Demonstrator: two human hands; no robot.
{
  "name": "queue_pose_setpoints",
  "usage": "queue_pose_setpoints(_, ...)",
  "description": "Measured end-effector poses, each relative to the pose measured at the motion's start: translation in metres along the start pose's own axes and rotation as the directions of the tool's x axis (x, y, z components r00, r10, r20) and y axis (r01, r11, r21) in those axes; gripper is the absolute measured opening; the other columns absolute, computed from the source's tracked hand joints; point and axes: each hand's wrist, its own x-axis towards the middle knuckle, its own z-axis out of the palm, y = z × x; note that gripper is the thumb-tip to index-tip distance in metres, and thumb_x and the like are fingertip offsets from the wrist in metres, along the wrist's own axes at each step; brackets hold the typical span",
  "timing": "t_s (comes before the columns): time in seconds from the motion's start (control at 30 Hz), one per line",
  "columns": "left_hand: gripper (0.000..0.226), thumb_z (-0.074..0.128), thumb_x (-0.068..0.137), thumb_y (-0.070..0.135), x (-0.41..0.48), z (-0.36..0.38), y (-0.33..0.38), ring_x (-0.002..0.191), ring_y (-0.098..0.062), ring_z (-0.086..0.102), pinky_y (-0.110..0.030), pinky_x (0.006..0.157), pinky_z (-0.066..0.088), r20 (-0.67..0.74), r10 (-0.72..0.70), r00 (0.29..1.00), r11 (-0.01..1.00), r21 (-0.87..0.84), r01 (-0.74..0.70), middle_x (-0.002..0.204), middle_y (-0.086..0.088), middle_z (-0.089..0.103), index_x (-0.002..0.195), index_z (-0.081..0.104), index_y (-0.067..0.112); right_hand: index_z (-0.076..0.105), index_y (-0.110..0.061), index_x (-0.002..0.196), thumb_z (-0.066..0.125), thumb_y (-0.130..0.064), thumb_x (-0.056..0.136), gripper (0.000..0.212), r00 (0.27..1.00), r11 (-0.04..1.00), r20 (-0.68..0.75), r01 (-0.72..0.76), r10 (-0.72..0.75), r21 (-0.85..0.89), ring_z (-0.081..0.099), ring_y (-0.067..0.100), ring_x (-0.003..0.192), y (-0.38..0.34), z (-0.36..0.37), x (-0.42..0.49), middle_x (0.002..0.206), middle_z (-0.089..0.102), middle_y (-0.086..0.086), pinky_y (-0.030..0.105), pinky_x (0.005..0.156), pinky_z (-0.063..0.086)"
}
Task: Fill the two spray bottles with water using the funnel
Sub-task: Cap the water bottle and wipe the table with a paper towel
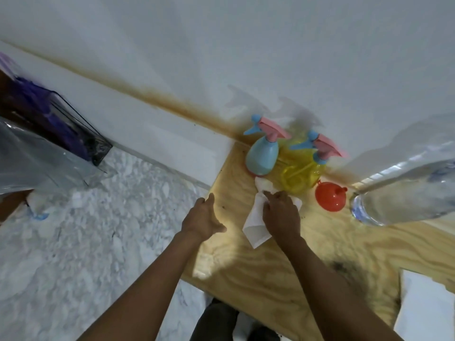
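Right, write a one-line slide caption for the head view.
Right hand grips a tissue on the table beside the blue bottle, yellow bottle and orange funnel.

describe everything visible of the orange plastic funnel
The orange plastic funnel is glossy, with a round cone, a short spout and a small tab on its rim. It seems to rest wide mouth down on the wooden table, spout up and rightward, between the yellow spray bottle and the clear water bottle. No hand touches it.

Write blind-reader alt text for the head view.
A right hand grips a white tissue on a wooden table, in front of a blue spray bottle and a yellow spray bottle. An orange funnel and a clear water bottle sit to their right; the left hand is at the table's edge.
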Motion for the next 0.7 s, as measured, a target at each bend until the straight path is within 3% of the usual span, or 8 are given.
queue_pose_setpoints(0.13, 0.110, 0.084, 0.074, 0.038, -0.003, 0.002, 0.002, 0.126, -0.027, 0.051, -0.041, 0.094, 0.053, -0.025, 0.001, 1.000, 1.000, -0.021, -0.002, 0.150, -0.007, 0.033, 0.158, 0.015, 0.022, 0.046, -0.020, 0.143, 0.058, -0.033, 0.091, 0.055, 0.999, 0.999, -0.032, 0.032, -0.033, -0.021, 0.056, 0.030, 0.119, -0.001, 0.002, -0.023, 0.138, 0.053, 0.012, 0.041, 0.089, 0.052)
queue_pose_setpoints(0.23, 0.109, 0.084, 0.074, 0.039, -0.003, 0.002, 0.003, 0.127, -0.027, 0.052, -0.038, 0.093, 0.054, -0.029, 0.001, 1.000, 1.000, -0.017, -0.001, 0.152, -0.008, 0.031, 0.158, 0.015, 0.022, 0.037, -0.016, 0.149, 0.042, -0.043, 0.096, 0.060, 0.997, 0.998, 0.073, 0.039, -0.036, -0.041, 0.040, 0.031, 0.140, 0.003, 0.013, -0.034, 0.156, 0.034, 0.014, 0.046, 0.106, 0.045)
queue_pose_setpoints(0.33, 0.110, 0.084, 0.075, 0.039, -0.005, 0.003, 0.002, 0.133, -0.027, 0.048, -0.036, 0.097, 0.051, -0.043, 0.008, 0.999, 0.999, -0.036, -0.009, 0.156, -0.008, 0.027, 0.159, 0.014, 0.023, 0.041, -0.004, 0.145, 0.029, -0.039, 0.095, 0.062, 0.983, 0.981, 0.147, 0.132, -0.111, -0.144, 0.036, 0.041, 0.141, 0.004, 0.027, -0.031, 0.153, 0.035, 0.025, 0.055, 0.106, 0.042)
queue_pose_setpoints(0.47, 0.110, 0.084, 0.076, 0.038, -0.007, 0.003, 0.001, 0.137, -0.026, 0.044, -0.036, 0.099, 0.050, -0.053, 0.010, 0.999, 0.998, -0.065, -0.013, 0.159, -0.008, 0.024, 0.159, 0.014, 0.024, 0.039, -0.003, 0.146, 0.041, -0.024, 0.100, 0.050, 0.971, 0.980, 0.136, 0.200, -0.195, -0.019, 0.029, 0.038, 0.145, -0.012, 0.029, -0.015, 0.155, 0.033, 0.022, 0.054, 0.112, 0.030)
queue_pose_setpoints(0.53, 0.109, 0.084, 0.076, 0.037, -0.007, 0.003, 0.001, 0.137, -0.026, 0.044, -0.036, 0.100, 0.050, -0.056, 0.012, 0.998, 0.997, -0.070, -0.016, 0.159, -0.008, 0.024, 0.159, 0.014, 0.024, 0.044, -0.006, 0.142, 0.052, -0.020, 0.098, 0.047, 0.975, 0.980, 0.102, 0.194, -0.198, 0.051, 0.036, 0.036, 0.142, -0.018, 0.024, -0.009, 0.151, 0.041, 0.019, 0.051, 0.109, 0.040)
queue_pose_setpoints(0.57, 0.110, 0.084, 0.076, 0.037, -0.007, 0.003, 0.001, 0.137, -0.027, 0.044, -0.036, 0.100, 0.050, -0.058, 0.010, 0.998, 0.998, -0.069, -0.014, 0.160, -0.008, 0.024, 0.159, 0.014, 0.024, 0.048, -0.007, 0.137, 0.057, -0.021, 0.095, 0.046, 0.984, 0.984, 0.064, 0.160, -0.166, 0.080, 0.044, 0.036, 0.135, -0.019, 0.021, -0.007, 0.146, 0.046, 0.018, 0.048, 0.101, 0.048)
queue_pose_setpoints(0.63, 0.110, 0.084, 0.075, 0.037, -0.007, 0.003, 0.001, 0.137, -0.026, 0.045, -0.035, 0.100, 0.050, -0.057, 0.005, 0.998, 0.997, -0.071, -0.010, 0.160, -0.008, 0.023, 0.159, 0.014, 0.024, 0.044, -0.010, 0.138, 0.064, -0.026, 0.090, 0.054, 0.995, 0.987, -0.002, 0.096, -0.097, 0.130, 0.049, 0.034, 0.129, -0.021, 0.017, -0.006, 0.145, 0.044, 0.015, 0.042, 0.090, 0.052)
queue_pose_setpoints(0.7, 0.110, 0.085, 0.075, 0.037, -0.005, 0.003, 0.001, 0.137, -0.026, 0.045, -0.035, 0.099, 0.050, -0.053, 0.002, 0.999, 0.997, -0.080, -0.006, 0.161, -0.007, 0.022, 0.159, 0.013, 0.024, 0.033, -0.011, 0.148, 0.062, -0.028, 0.091, 0.066, 0.987, 0.983, -0.011, 0.161, -0.161, 0.088, 0.038, 0.034, 0.140, -0.019, 0.018, -0.003, 0.154, 0.034, 0.015, 0.043, 0.099, 0.047)
